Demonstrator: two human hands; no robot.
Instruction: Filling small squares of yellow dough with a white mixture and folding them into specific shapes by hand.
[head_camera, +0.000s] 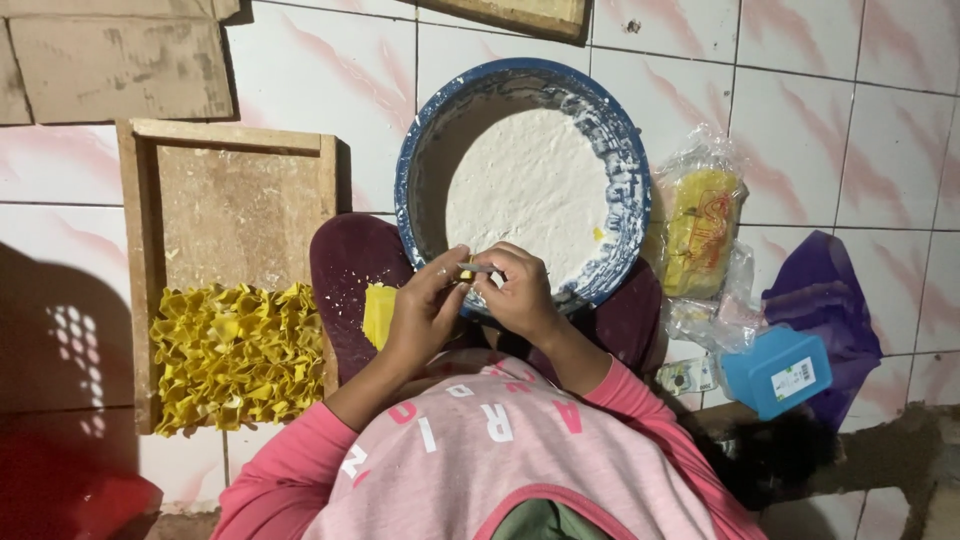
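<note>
Both hands meet at the near rim of the blue basin (425, 140) of white paste. The left hand (425, 310) and right hand (520, 290) pinch one small yellow wrapper (467, 272) between their fingertips, lying crosswise just over that rim. The right hand sits nearer the paste.

Dim, sharp centre; dark shadow lower left, perhaps lens-edge bending.

A small yellow wrapper (467, 271) sits pinched between the fingertips of the left hand (425, 312) and the right hand (520, 292), mostly hidden by them, so its shape cannot be told. It is held just over the near rim of the blue bowl (620, 160), a round, paste-smeared basin resting on the person's lap and holding a flat mass of white filling (530, 185). Beside the left hand, a stack of flat yellow wrappers (378, 312) lies on the lap.
</note>
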